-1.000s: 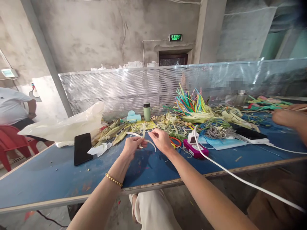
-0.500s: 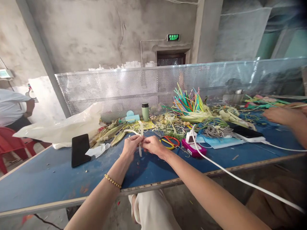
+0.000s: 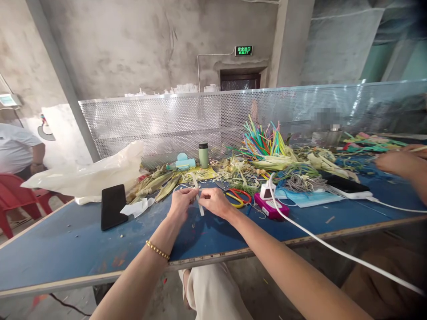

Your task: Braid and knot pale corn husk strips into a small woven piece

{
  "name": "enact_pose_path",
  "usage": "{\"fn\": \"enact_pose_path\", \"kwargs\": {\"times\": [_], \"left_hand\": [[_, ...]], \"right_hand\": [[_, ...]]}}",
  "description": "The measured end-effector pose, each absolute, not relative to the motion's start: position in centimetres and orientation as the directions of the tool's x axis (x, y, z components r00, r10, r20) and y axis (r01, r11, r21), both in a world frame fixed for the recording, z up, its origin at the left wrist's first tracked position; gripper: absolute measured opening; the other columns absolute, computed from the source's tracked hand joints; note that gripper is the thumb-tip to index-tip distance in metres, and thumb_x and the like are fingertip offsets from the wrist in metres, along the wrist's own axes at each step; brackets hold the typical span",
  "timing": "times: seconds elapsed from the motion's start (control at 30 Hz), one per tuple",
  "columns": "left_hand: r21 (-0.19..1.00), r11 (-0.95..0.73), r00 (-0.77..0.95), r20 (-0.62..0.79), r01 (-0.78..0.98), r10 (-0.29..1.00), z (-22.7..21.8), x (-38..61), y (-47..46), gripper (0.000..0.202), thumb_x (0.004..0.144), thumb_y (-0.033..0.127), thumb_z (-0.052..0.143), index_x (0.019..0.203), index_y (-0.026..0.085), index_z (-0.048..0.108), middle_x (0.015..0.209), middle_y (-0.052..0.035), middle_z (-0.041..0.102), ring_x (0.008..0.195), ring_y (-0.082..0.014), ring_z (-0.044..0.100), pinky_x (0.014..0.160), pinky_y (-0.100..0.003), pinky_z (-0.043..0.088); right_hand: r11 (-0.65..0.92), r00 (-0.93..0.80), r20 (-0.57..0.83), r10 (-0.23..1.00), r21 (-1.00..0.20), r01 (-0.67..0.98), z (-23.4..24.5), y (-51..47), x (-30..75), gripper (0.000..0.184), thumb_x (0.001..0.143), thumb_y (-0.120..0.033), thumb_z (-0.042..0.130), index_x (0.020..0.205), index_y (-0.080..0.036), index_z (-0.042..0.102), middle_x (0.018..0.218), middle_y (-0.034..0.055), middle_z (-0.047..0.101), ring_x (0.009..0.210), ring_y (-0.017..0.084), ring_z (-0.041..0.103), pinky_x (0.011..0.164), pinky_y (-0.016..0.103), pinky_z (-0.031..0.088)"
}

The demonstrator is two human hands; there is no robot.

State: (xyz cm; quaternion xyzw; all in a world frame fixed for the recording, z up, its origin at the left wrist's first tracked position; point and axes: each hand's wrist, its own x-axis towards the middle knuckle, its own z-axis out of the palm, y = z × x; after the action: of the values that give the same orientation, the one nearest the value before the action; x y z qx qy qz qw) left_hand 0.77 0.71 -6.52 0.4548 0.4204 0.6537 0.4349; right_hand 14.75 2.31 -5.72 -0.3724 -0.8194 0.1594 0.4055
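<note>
My left hand point(image 3: 183, 202) and my right hand point(image 3: 213, 202) meet above the near part of the blue table point(image 3: 143, 249). Both are closed in a pinch on pale, flat husk-like strips point(image 3: 201, 209). One strip end sticks up between the hands, and a short end hangs below the fingers. A thin pale strip also curves out behind my left fingers. The fingertips partly hide where the strips cross. Just right of my right hand lie scissors point(image 3: 238, 198) with red and yellow handles.
Left lie a black phone point(image 3: 114, 207), white paper scrap point(image 3: 137, 207) and plastic bag point(image 3: 86, 171). Behind are dried husks point(image 3: 155, 186), a green bottle point(image 3: 203, 155) and coloured strips point(image 3: 262, 138). Right are a magenta box point(image 3: 271, 206) with a charger, cables, a blue mask point(image 3: 310, 198) and a co-worker's hand point(image 3: 396, 162).
The view has shifted slightly. The upright strip end stands lower and leans left, the side strip now curves closer to my left hand, and my fingers have shifted on the strips.
</note>
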Motion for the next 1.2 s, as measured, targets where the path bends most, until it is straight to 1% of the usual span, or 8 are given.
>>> {"fn": "enact_pose_path", "kwargs": {"times": [0.2, 0.37, 0.57, 0.73, 0.87, 0.93, 1.07, 1.2], "left_hand": [[0.915, -0.173, -0.180, 0.113, -0.363, 0.977, -6.09, 0.79, 0.71, 0.048, 0.035, 0.044, 0.093, 0.055, 0.011, 0.063, 0.047, 0.0032, 0.050, 0.046, -0.0054, 0.041, 0.047, -0.022, 0.031], [0.876, -0.096, -0.176, 0.012, -0.472, 0.984, -5.80, 0.51, 1.02, 0.043, 0.042, 0.033, 0.094, 0.055, 0.011, 0.059, 0.050, 0.0022, 0.053, 0.046, -0.0044, 0.045, 0.049, -0.020, 0.036], [0.861, -0.116, -0.184, 0.026, -0.496, 0.983, -5.72, 0.38, 1.06, 0.044, 0.040, 0.036, 0.094, 0.059, 0.010, 0.063, 0.049, 0.0024, 0.053, 0.047, -0.0048, 0.045, 0.048, -0.019, 0.035], [0.921, -0.262, -0.270, 0.184, -0.289, 0.945, -5.83, 0.47, 0.92, 0.044, 0.048, 0.046, 0.088, 0.048, 0.013, 0.058, 0.045, 0.0029, 0.048, 0.046, -0.0056, 0.039, 0.047, -0.022, 0.029], [0.954, -0.301, -0.318, 0.284, -0.006, 0.905, -6.14, 0.77, 0.86, 0.044, 0.057, 0.049, 0.082, 0.046, 0.014, 0.058, 0.043, 0.0019, 0.047, 0.045, -0.0075, 0.038, 0.047, -0.024, 0.027], [0.952, -0.306, -0.286, 0.300, 0.025, 0.910, -6.29, 0.91, 0.82, 0.043, 0.059, 0.049, 0.081, 0.047, 0.014, 0.059, 0.044, 0.0014, 0.048, 0.046, -0.0081, 0.040, 0.048, -0.024, 0.029], [0.953, -0.287, -0.178, 0.268, -0.096, 0.947, -6.33, 0.92, 0.59, 0.045, 0.056, 0.051, 0.083, 0.050, 0.013, 0.060, 0.048, 0.0003, 0.051, 0.047, -0.0079, 0.042, 0.049, -0.024, 0.030], [0.937, -0.171, -0.014, 0.175, -0.306, 0.984, -5.93, 0.72, 0.13, 0.043, 0.052, 0.048, 0.087, 0.057, 0.011, 0.065, 0.053, -0.0006, 0.055, 0.049, -0.0081, 0.047, 0.051, -0.023, 0.034]], "right_hand": [[0.644, -0.375, 0.524, 0.765, -0.641, 0.417, -5.70, 2.36, 14.92, 0.018, 0.066, -0.020, 0.054, 0.049, -0.017, 0.051, 0.050, -0.0038, 0.046, 0.055, 0.010, 0.040, 0.055, 0.023, 0.029], [0.625, -0.361, 0.512, 0.780, -0.670, 0.400, -5.72, 2.39, 14.88, 0.016, 0.065, -0.021, 0.054, 0.050, -0.018, 0.051, 0.050, -0.0039, 0.047, 0.056, 0.011, 0.042, 0.055, 0.023, 0.030], [0.657, -0.374, 0.541, 0.753, -0.641, 0.397, -5.74, 2.21, 14.80, 0.018, 0.068, -0.018, 0.055, 0.051, -0.019, 0.052, 0.052, -0.0032, 0.050, 0.057, 0.012, 0.045, 0.057, 0.024, 0.033], [0.722, -0.395, 0.605, 0.691, -0.604, 0.339, -5.76, 1.88, 14.95, 0.022, 0.083, -0.027, 0.053, 0.063, -0.020, 0.059, 0.057, -0.0006, 0.055, 0.050, 0.011, 0.047, 0.053, 0.025, 0.037], [0.686, -0.246, 0.640, 0.728, -0.686, 0.242, -5.75, 2.21, 15.11, 0.018, 0.087, -0.028, 0.051, 0.094, -0.019, 0.065, 0.087, 0.0068, 0.067, 0.051, 0.012, 0.057, 0.045, 0.025, 0.041], [0.676, -0.247, 0.630, 0.736, -0.677, 0.289, -5.71, 2.39, 15.18, 0.013, 0.085, -0.023, 0.053, 0.088, -0.019, 0.065, 0.085, 0.0076, 0.068, 0.051, 0.013, 0.058, 0.045, 0.025, 0.042], [0.603, -0.295, 0.529, 0.796, -0.740, 0.298, -5.53, 2.36, 15.32, 0.013, 0.085, -0.023, 0.054, 0.075, -0.019, 0.061, 0.058, 0.0016, 0.060, 0.046, 0.014, 0.056, 0.045, 0.025, 0.044], [0.557, -0.297, 0.491, 0.819, -0.804, 0.209, -5.52, 2.46, 15.47, 0.008, 0.081, -0.025, 0.057, 0.079, -0.019, 0.060, 0.063, 0.0011, 0.063, 0.046, 0.014, 0.058, 0.041, 0.024, 0.044]]}}
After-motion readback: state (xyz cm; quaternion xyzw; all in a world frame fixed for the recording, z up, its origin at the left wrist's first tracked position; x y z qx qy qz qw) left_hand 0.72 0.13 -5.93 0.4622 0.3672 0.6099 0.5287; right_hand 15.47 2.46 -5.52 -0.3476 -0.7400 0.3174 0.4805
